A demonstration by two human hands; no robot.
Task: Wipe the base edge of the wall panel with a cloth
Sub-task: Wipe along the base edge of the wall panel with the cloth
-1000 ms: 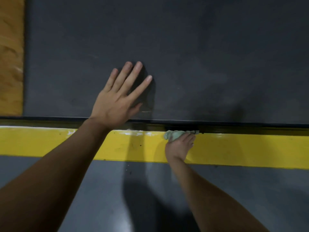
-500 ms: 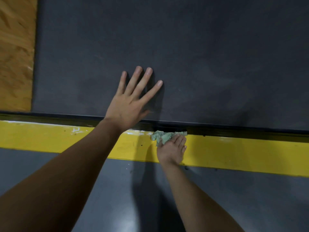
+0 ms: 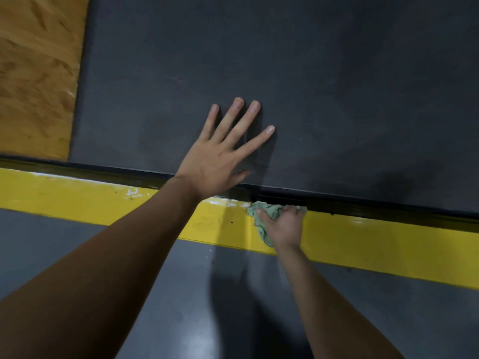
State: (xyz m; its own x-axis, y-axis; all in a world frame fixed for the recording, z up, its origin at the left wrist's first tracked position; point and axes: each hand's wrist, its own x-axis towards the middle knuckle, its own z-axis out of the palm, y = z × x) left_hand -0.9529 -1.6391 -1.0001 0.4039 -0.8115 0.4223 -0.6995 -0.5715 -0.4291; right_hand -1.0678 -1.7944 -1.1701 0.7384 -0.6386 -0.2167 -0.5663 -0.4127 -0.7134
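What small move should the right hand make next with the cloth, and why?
Probably slide the cloth a little to the left along the base edge. The right hand grips it against that edge, the left hand braces flat on the panel, and white smears show just left of the cloth.

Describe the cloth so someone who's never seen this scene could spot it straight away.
Find the large dark grey wall panel, then follow its base edge to the yellow painted strip below it. There, under the right hand, lies a crumpled pale green cloth, the only soft, green thing against flat grey and yellow.
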